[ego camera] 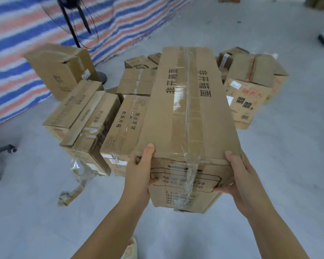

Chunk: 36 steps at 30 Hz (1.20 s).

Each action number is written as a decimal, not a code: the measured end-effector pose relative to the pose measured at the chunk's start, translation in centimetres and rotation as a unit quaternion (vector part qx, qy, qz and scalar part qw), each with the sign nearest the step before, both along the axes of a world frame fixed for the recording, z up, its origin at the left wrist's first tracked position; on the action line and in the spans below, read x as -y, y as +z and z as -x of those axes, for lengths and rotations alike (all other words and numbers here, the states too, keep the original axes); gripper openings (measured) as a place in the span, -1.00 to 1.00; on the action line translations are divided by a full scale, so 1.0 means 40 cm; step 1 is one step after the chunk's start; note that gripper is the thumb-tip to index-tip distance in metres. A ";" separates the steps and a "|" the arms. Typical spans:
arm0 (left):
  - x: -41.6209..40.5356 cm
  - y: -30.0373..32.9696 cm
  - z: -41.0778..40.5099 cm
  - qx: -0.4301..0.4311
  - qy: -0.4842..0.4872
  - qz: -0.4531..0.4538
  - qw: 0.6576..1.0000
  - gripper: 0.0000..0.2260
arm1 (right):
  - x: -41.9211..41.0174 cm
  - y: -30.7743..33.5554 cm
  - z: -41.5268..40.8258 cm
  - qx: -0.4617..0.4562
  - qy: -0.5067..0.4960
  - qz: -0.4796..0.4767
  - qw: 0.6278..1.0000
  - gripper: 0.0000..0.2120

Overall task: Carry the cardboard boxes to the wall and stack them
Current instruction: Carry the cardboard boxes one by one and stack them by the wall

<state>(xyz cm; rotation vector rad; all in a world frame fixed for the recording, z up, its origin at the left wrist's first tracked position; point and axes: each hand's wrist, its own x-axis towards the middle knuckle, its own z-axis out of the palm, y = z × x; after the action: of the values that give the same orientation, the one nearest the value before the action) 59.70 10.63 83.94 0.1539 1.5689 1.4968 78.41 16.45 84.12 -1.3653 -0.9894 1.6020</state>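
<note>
A long taped cardboard box with black print on top is lifted in front of me, its near end toward my body. My left hand grips the near left corner, thumb on the top edge. My right hand grips the near right corner from the side. Behind and below it lies a pile of similar long boxes on the grey floor. More boxes sit at the right of the pile, one with red print.
A striped blue, red and white tarp hangs at the left, with a standing fan and a tilted box before it. Chair castors show at the far left. Torn tape and cardboard scraps lie on the floor.
</note>
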 end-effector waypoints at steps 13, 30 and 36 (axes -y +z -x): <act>0.505 0.172 -0.121 -0.037 0.270 -0.076 0.959 -0.73 | 0.251 0.196 0.050 0.026 0.293 -0.119 0.948 -0.67; 1.737 0.060 -0.350 0.009 0.702 -0.035 0.711 -0.71 | 1.433 0.112 0.338 0.105 0.722 -0.106 0.676 -0.47; 2.068 0.058 -0.509 0.026 0.808 -0.026 0.588 -0.85 | 1.860 0.057 0.314 0.108 0.832 -0.126 0.530 -0.68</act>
<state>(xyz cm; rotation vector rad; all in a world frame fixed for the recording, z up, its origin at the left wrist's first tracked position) 80.05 -72.07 86.24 -1.7535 1.4453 2.7324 65.85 -57.94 86.40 0.0817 -3.0305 2.1723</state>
